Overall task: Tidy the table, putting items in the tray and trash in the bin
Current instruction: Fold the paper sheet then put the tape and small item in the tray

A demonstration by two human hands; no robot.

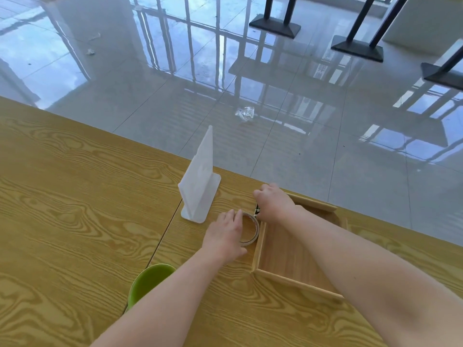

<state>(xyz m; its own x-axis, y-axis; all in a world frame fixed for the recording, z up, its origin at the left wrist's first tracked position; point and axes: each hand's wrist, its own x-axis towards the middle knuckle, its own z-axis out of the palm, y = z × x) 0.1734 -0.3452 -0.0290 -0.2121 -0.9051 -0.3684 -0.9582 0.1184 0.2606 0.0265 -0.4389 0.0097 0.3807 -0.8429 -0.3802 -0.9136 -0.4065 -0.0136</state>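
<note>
On a wood-grain worktop (75, 196), a green bowl (147, 281) sits near the front edge, with a white plastic sign stand (200, 181) upright behind it. The left hand (224, 236) curls its grip around a clear tape roll (250, 230) touching the wooden tray's (295, 279) left wall. The right hand (274, 204) closes on a small dark item at the tray's far-left corner.

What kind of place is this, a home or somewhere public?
Probably a canteen or cafe. The long wood-grain table carries a white standing sign holder, black pedestal table bases stand farther off, and the tiled floor is wide and glossy.
</note>
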